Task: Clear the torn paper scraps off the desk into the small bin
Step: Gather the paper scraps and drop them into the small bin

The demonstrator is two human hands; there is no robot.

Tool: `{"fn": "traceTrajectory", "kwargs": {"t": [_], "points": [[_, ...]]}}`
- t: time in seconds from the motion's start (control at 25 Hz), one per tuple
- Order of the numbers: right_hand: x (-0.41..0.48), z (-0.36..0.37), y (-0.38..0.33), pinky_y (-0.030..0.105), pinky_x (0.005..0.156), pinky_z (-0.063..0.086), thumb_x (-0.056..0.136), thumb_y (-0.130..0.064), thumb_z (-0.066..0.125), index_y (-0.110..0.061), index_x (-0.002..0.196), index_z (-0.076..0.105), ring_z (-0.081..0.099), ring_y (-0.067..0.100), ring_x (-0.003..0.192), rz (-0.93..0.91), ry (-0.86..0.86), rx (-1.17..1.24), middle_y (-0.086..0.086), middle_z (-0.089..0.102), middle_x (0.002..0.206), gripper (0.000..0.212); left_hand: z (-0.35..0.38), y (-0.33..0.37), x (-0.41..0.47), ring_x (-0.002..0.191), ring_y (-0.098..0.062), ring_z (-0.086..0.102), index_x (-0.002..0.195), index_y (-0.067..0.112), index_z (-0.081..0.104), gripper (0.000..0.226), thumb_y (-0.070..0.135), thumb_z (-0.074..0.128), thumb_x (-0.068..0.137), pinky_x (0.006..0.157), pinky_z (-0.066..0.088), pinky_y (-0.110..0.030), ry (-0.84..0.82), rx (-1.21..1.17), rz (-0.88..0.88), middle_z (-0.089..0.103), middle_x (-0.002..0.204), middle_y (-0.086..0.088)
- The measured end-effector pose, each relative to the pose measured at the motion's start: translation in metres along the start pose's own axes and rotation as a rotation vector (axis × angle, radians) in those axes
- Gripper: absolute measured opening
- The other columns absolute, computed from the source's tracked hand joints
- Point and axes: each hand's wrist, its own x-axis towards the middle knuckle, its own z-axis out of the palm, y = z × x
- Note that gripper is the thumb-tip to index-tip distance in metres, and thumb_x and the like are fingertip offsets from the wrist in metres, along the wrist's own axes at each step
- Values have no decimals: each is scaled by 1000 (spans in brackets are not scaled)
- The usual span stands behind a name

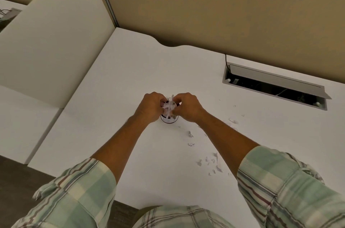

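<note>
A bunch of white torn paper scraps (169, 106) is pinched between my left hand (151, 106) and my right hand (188, 106), both closed around it at the middle of the white desk (115, 97). Directly below the hands stands the small bin (169, 119), a small white round container with a dark rim; my hands and the scraps hide most of it. More small scraps (211, 162) lie scattered on the desk to the right, under and beside my right forearm, with a few others (190, 139) closer to the bin.
An open cable hatch (274, 85) with a grey lid is set into the desk at the back right, a black cable rising behind it. Beige partition walls (205, 13) close the back and left. The desk's front edge runs at the lower left.
</note>
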Motion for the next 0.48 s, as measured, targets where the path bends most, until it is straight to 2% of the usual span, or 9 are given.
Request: {"fn": "traceTrajectory", "kwargs": {"t": [0.12,0.2,0.28,0.36,0.48], "points": [[-2,11,2,30,72,46,76,-3,77,-9,108,74,59,24,85,-94,-5,-160,9,65,95,32,4,1,2,91,-25,72,106,7,76,27,7,83,79,79,54,-25,21,29,30,77,102,-10],[2,22,4,32,74,49,83,-3,69,-11,113,73,61,28,89,-123,-3,-286,12,64,99,31,8,2,4,90,-27,72,101,6,78,20,8,80,81,85,57,-31,48,77,61,77,100,-11],[7,31,3,31,71,46,89,-11,66,-10,113,72,60,27,86,-118,-19,-348,10,60,96,24,11,0,6,86,-27,72,95,8,79,12,5,73,85,84,59,-35,71,118,77,78,97,-11],[9,36,1,29,69,43,92,-21,67,-13,109,73,58,23,83,-127,-19,-431,5,60,91,20,14,-5,7,81,-26,71,89,12,79,17,3,65,88,79,60,-35,91,140,57,78,93,-7],[11,37,1,34,71,37,94,-24,64,-17,101,69,58,25,87,-265,62,-752,5,67,91,12,17,-10,9,80,-25,70,84,17,80,21,6,62,86,75,60,-37,90,143,30,77,88,-3]]}}
